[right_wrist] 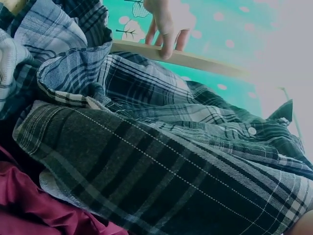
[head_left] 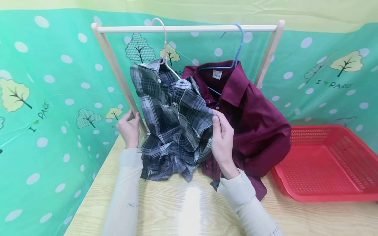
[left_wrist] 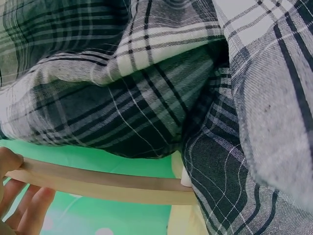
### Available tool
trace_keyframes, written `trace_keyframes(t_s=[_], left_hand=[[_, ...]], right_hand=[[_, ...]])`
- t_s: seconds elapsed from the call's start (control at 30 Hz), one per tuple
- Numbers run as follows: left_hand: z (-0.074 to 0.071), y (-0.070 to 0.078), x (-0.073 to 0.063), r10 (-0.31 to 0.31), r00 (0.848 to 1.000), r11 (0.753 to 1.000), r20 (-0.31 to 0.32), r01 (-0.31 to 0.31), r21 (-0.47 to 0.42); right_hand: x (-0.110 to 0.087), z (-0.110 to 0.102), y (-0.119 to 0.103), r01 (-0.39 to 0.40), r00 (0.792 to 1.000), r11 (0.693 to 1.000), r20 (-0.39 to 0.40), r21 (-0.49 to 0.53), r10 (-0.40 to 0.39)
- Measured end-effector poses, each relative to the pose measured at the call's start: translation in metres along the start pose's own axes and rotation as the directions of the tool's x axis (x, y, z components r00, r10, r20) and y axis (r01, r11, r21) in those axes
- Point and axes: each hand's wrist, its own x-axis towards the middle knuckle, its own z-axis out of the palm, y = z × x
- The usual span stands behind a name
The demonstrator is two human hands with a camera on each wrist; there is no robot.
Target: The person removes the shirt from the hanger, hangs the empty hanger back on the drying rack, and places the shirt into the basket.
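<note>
A grey-and-black plaid shirt [head_left: 159, 114] hangs from a pink hanger [head_left: 165, 42], its collar lopsided and its lower part bunched on the table. My right hand [head_left: 222, 137] pinches the shirt's right side between thumb and fingers. At the left, my left hand [head_left: 129, 128] holds the wooden post [left_wrist: 107, 183] of the clothes rack, thumb on one side and fingers on the other. Beside the plaid shirt hangs a maroon shirt [head_left: 254, 121] on a blue hanger [head_left: 240, 46], partly behind my right hand.
The rack's white top bar [head_left: 195, 29] carries both hangers. A red plastic basket [head_left: 327, 195] stands on the wooden table [head_left: 165, 209] at the right. Behind the rack hangs a green dotted cloth [head_left: 59, 137] printed with trees.
</note>
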Motion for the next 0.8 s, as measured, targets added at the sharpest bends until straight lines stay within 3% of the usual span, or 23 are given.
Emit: trace_keyframes(t_s=[0.8], left_hand=[[0.003, -0.003, -0.001, -0.012, 1.000, 1.000, -0.017, 0.012, 0.010]], right_hand=[[-0.005, -0.012, -0.007, 0.105, 0.991, 0.995, -0.079, -0.003, -0.105]])
